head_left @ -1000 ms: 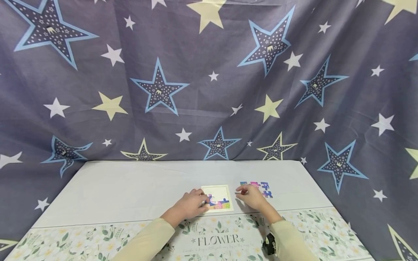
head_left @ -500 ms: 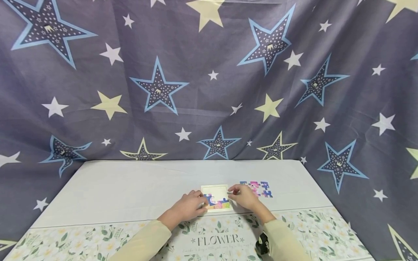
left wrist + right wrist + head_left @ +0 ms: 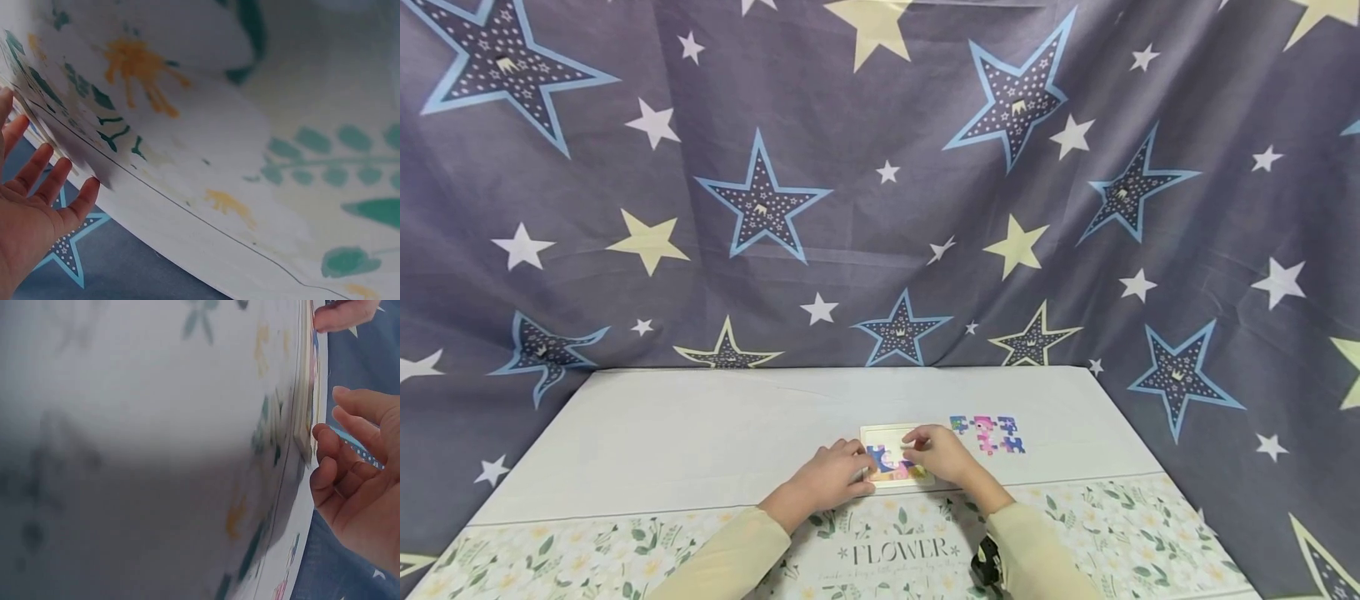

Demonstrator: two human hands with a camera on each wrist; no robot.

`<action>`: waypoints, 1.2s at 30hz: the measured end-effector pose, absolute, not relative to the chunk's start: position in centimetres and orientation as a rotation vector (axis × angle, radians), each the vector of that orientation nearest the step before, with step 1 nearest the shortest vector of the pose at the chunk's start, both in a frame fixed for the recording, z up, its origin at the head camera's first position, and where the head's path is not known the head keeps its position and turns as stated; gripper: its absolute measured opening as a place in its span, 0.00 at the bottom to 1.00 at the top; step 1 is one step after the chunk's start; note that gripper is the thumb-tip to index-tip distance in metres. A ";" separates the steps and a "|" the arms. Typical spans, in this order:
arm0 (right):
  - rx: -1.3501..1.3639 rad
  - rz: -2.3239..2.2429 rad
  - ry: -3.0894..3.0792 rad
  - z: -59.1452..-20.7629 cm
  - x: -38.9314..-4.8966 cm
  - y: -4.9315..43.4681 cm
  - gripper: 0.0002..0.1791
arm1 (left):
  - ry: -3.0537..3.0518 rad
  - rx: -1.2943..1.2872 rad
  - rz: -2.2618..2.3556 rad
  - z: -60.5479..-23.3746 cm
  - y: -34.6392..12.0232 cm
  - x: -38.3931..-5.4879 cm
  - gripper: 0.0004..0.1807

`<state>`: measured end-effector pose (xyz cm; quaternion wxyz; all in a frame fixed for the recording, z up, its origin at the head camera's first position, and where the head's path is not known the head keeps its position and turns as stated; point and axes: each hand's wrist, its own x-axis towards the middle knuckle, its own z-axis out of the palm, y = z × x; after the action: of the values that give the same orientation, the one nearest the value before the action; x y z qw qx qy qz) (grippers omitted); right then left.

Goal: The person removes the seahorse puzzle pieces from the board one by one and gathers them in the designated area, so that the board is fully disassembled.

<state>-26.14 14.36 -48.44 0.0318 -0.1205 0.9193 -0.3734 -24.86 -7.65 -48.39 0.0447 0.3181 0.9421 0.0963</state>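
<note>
A pale square puzzle tray (image 3: 883, 428) lies on the table, its front part filled with colourful jigsaw pieces (image 3: 882, 458). My left hand (image 3: 831, 477) rests at the tray's left side, fingertips at the rim; the left wrist view shows its fingers (image 3: 53, 178) spread and only slightly bent. Over the tray's right half, my right hand (image 3: 951, 457) pinches a small puzzle piece between thumb and index finger, mostly hidden by the fingertips. In the right wrist view the right hand (image 3: 365, 472) is beside the tray edge, its other fingers curled.
Several loose puzzle pieces (image 3: 984, 423) lie to the right of the tray. The white tablecloth (image 3: 730, 442) has a floral front band with the word FLOWER. A dark star-patterned curtain (image 3: 820, 208) hangs behind and at both sides.
My right hand has moved left from beside the loose pieces to over the tray, uncovering more of those pieces. My left hand has stayed at the tray's left side.
</note>
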 end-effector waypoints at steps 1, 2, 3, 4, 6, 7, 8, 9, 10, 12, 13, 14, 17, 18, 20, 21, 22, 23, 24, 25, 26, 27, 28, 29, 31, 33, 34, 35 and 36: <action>-0.378 -1.143 2.828 -48.4 -26.2 14.2 0.11 | 2.878 0.976 0.294 -48.4 -7.7 -24.9 0.17; -0.397 -1.144 2.826 -48.4 -26.2 14.0 0.11 | 2.879 0.980 0.290 -48.4 -7.7 -24.9 0.17; -0.405 -1.136 2.826 -48.5 -26.2 13.8 0.11 | 2.880 0.983 0.286 -48.4 -7.7 -24.9 0.17; -0.413 -1.129 2.826 -48.5 -26.3 13.6 0.11 | 2.878 0.985 0.286 -48.4 -7.7 -24.9 0.17; -0.420 -1.119 2.825 -48.5 -26.3 13.3 0.11 | 2.878 0.988 0.285 -48.5 -7.7 -25.0 0.17; -0.424 -1.112 2.827 -48.6 -26.3 13.1 0.12 | 2.879 0.988 0.285 -48.5 -7.7 -25.0 0.17; -0.427 -1.109 2.827 -48.6 -26.4 13.0 0.12 | 2.880 0.987 0.285 -48.5 -7.7 -24.9 0.17; -0.416 -1.108 2.824 -48.7 -26.4 12.8 0.12 | 2.880 0.986 0.283 -48.5 -7.7 -24.9 0.17; -0.414 -1.109 2.825 -48.7 -26.4 12.7 0.12 | 2.882 0.988 0.285 -48.6 -7.7 -24.9 0.17; -0.417 -1.106 2.832 -48.7 -26.4 12.5 0.12 | 2.891 0.993 0.284 -48.6 -7.7 -24.9 0.17; -0.415 -1.107 2.833 -48.8 -26.4 12.4 0.13 | 2.895 0.996 0.282 -48.6 -7.7 -24.9 0.17; -0.416 -1.103 2.839 -48.8 -26.4 12.3 0.13 | 2.900 1.000 0.281 -48.6 -7.7 -24.8 0.17; -0.424 -1.059 2.866 -48.7 -26.2 12.0 0.14 | 2.909 1.003 0.284 -48.6 -7.7 -24.8 0.17; -0.424 -1.044 2.875 -48.7 -26.2 11.9 0.14 | 2.912 1.002 0.285 -48.5 -7.7 -24.7 0.17; -0.420 -1.002 2.897 -48.6 -26.1 11.8 0.15 | 2.915 0.997 0.290 -48.5 -7.7 -24.7 0.17; -0.417 -0.987 2.902 -48.6 -26.1 11.7 0.15 | 2.917 0.995 0.290 -48.4 -7.7 -24.7 0.17; -0.412 -0.979 2.907 -48.6 -26.1 11.7 0.16 | 2.917 0.991 0.288 -48.4 -7.7 -24.7 0.17; -0.416 -0.971 2.913 -48.6 -26.1 11.7 0.16 | 2.917 0.989 0.288 -48.5 -7.7 -24.7 0.18; -0.415 -0.967 2.916 -48.6 -26.0 11.6 0.15 | 2.916 0.987 0.285 -48.5 -7.6 -24.7 0.18; -0.410 -0.961 2.919 -48.6 -26.0 11.6 0.15 | 2.913 0.985 0.285 -48.5 -7.6 -24.7 0.18; -0.409 -0.957 2.923 -48.6 -26.0 11.6 0.15 | 2.911 0.983 0.282 -48.5 -7.6 -24.7 0.18; -0.403 -0.955 2.925 -48.6 -26.0 11.6 0.14 | 2.908 0.982 0.282 -48.5 -7.6 -24.7 0.18; -0.394 -0.959 2.923 -48.6 -26.0 11.6 0.13 | 2.906 0.980 0.283 -48.5 -7.6 -24.7 0.18; -0.384 -0.962 2.922 -48.6 -26.0 11.5 0.13 | 2.905 0.979 0.284 -48.5 -7.6 -24.7 0.17; -0.347 -0.983 2.907 -48.6 -26.0 11.5 0.12 | 2.906 0.978 0.286 -48.5 -7.5 -24.7 0.17; -0.312 -1.015 2.887 -48.6 -26.0 11.4 0.12 | 2.908 0.977 0.288 -48.5 -7.5 -24.8 0.17; -0.298 -1.032 2.876 -48.6 -26.0 11.4 0.12 | 2.909 0.975 0.287 -48.5 -7.5 -24.8 0.17; -0.287 -1.045 2.868 -48.6 -26.0 11.4 0.12 | 2.909 0.973 0.288 -48.5 -7.5 -24.8 0.17; -0.278 -1.059 2.858 -48.7 -26.0 11.4 0.12 | 2.909 0.971 0.289 -48.5 -7.5 -24.7 0.16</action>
<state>-26.05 11.38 -48.66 0.0407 -0.0907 0.9330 -0.3458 -24.74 -7.50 -48.53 0.0308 0.3150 0.9440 0.0939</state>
